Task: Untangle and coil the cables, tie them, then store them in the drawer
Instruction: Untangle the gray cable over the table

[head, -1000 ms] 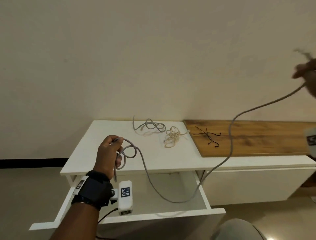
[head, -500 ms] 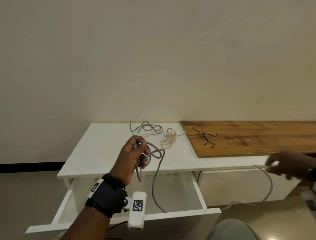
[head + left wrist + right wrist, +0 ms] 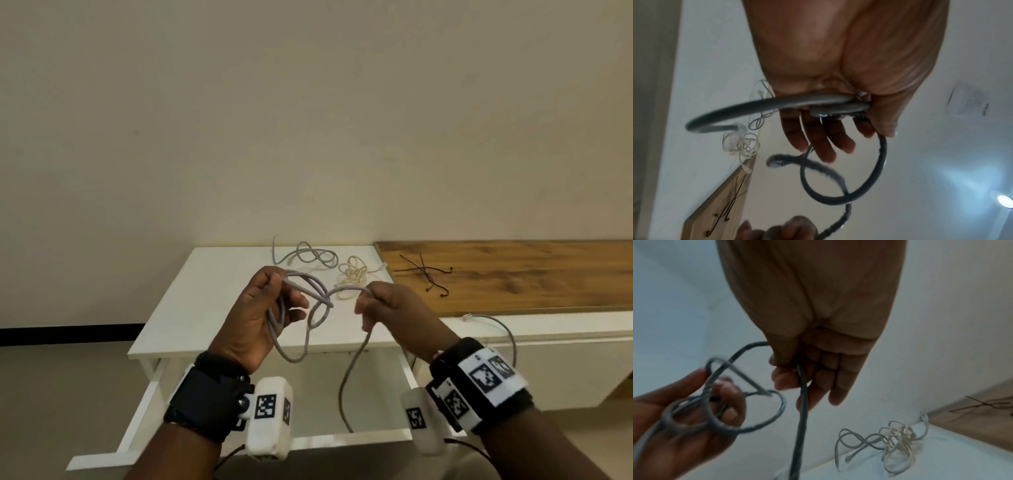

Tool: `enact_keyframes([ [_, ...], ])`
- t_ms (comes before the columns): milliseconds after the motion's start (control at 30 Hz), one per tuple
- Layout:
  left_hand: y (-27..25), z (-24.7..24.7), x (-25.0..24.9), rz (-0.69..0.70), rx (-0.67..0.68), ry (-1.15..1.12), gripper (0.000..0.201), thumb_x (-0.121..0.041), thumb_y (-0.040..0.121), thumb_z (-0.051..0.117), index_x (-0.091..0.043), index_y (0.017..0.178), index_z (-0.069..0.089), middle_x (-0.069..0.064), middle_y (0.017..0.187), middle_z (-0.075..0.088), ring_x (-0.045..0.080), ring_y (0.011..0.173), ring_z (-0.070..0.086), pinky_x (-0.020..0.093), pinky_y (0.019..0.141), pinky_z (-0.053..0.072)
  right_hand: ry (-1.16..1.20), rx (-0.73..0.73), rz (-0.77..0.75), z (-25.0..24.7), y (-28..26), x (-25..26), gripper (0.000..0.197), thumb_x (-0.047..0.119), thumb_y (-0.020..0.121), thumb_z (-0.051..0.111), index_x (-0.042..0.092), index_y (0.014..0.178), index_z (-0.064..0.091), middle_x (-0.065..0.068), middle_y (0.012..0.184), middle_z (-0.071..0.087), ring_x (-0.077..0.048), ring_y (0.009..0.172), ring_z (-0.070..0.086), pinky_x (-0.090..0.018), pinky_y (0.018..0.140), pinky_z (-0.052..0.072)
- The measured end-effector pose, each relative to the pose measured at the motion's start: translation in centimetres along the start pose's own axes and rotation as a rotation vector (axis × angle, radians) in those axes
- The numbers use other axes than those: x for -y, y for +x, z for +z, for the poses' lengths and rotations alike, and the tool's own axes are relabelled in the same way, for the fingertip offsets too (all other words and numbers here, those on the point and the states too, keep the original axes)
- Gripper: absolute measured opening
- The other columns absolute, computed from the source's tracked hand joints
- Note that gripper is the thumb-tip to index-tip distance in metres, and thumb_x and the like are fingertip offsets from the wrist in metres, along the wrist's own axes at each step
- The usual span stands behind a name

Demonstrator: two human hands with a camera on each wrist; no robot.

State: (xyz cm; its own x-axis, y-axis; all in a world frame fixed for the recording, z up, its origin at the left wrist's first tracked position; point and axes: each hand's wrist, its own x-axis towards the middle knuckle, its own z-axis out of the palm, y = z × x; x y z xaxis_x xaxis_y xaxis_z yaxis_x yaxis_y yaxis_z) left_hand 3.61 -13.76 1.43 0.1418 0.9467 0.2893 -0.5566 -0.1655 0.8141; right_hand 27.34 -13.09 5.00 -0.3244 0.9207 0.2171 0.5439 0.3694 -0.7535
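Observation:
A long grey cable [image 3: 318, 310] is held in the air above the open white drawer [image 3: 219, 445]. My left hand [image 3: 274, 301] grips several loops of it, seen also in the left wrist view as grey cable [image 3: 818, 100] under the thumb. My right hand [image 3: 376, 301] pinches the same cable [image 3: 802, 386] a short way along; the rest hangs down into the drawer and trails right to a plug [image 3: 467, 317] on the cabinet edge. A second grey cable [image 3: 308, 257] and a tangled cream cable [image 3: 354, 275] lie on the white table top [image 3: 205, 291].
Thin black ties [image 3: 428, 274] lie on the wooden top [image 3: 513, 274] to the right of the white table. A white cabinet front [image 3: 548, 359] stands under it. A plain wall rises behind. Both wrists carry camera bands.
My right hand has come in from the far right to close beside the left hand, taking the cable near the loops. The left hand rose slightly with more loops in it.

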Motion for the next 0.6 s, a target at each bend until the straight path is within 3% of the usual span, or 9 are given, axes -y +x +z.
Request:
enact_keyframes([
  [67,0.4,-0.9,-0.4,-0.048,-0.091,-0.009,0.032,-0.041,0.084,0.071,-0.015,0.082,0.053,0.004,0.067,0.046,0.019,0.057,0.047,0.03,0.056,0.043,0.201,-0.145,0.007,-0.1,0.4,-0.4,0.016,0.021,0.092,0.064,0.013,0.079,0.068,-0.001,0.064,0.065,-0.021,0.065,0.062,-0.042,0.074,0.056],
  [133,0.7,-1.7,-0.5,-0.095,-0.196,0.075,0.019,-0.027,0.086,0.072,-0.017,0.085,0.055,0.003,0.064,0.037,0.015,0.05,0.031,0.025,0.048,0.03,0.392,-0.272,0.003,0.1,0.9,-0.4,0.013,0.023,0.086,0.071,0.011,0.08,0.071,0.003,0.061,0.057,-0.015,0.06,0.053,-0.034,0.062,0.056],
  [167,0.8,-2.0,-0.5,-0.113,-0.231,0.156,0.013,-0.019,0.089,0.069,-0.017,0.093,0.056,0.003,0.065,0.037,0.014,0.048,0.029,0.024,0.047,0.027,0.454,-0.326,-0.011,0.4,1.1,-0.5,0.016,0.025,0.083,0.073,0.009,0.083,0.072,0.005,0.06,0.055,-0.012,0.059,0.049,-0.028,0.056,0.051],
  [233,0.8,-2.9,-0.4,-0.148,-0.267,0.33,0.021,-0.005,0.092,0.059,-0.014,0.109,0.054,0.005,0.067,0.042,0.013,0.047,0.031,0.025,0.045,0.029,0.517,-0.398,-0.06,0.9,1.4,-0.8,0.022,0.029,0.08,0.073,0.009,0.088,0.075,0.006,0.058,0.053,-0.01,0.057,0.044,-0.023,0.052,0.041],
  [300,0.7,-3.6,-0.5,-0.215,-0.267,0.514,0.021,-0.001,0.088,0.054,-0.01,0.106,0.061,0.004,0.064,0.046,0.013,0.047,0.037,0.026,0.046,0.034,0.511,-0.432,-0.092,1.3,1.8,-1.2,0.013,0.023,0.085,0.071,0.011,0.088,0.075,0.008,0.057,0.054,-0.005,0.057,0.045,-0.017,0.054,0.039],
  [367,0.5,-4.2,-0.6,-0.27,-0.231,0.688,0.018,0.001,0.087,0.052,-0.008,0.088,0.068,0.006,0.064,0.051,0.013,0.048,0.044,0.026,0.05,0.04,0.501,-0.426,-0.09,1.1,1.9,-1.5,0.007,0.012,0.09,0.067,0.012,0.09,0.074,0.016,0.058,0.059,0.002,0.058,0.051,-0.009,0.056,0.039],
  [433,0.5,-4.4,-0.4,-0.244,-0.229,0.768,0.024,0.003,0.091,0.048,-0.007,0.082,0.067,0.009,0.067,0.055,0.013,0.049,0.047,0.029,0.055,0.043,0.493,-0.383,-0.1,0.4,1.9,-1.5,0.012,0.006,0.092,0.062,0.01,0.093,0.074,0.02,0.063,0.064,0.006,0.063,0.056,-0.005,0.059,0.04],
  [533,0.5,-3.6,-0.3,-0.069,-0.239,0.777,0.021,-0.013,0.103,0.047,-0.011,0.098,0.068,0.002,0.06,0.051,0.013,0.053,0.045,0.026,0.056,0.043,0.472,-0.223,-0.097,-0.3,1.4,-0.6,0.018,0.004,0.093,0.06,0.012,0.092,0.076,0.016,0.073,0.07,0.007,0.068,0.057,-0.005,0.061,0.041],
  [600,0.5,-2.8,0.0,0.036,-0.219,0.766,0.021,-0.023,0.104,0.048,-0.016,0.103,0.067,-0.001,0.057,0.047,0.015,0.056,0.042,0.024,0.052,0.04,0.422,-0.054,-0.047,0.0,1.1,0.1,0.018,0.007,0.09,0.065,0.016,0.082,0.077,0.003,0.08,0.075,0.001,0.073,0.061,-0.006,0.062,0.043],
])
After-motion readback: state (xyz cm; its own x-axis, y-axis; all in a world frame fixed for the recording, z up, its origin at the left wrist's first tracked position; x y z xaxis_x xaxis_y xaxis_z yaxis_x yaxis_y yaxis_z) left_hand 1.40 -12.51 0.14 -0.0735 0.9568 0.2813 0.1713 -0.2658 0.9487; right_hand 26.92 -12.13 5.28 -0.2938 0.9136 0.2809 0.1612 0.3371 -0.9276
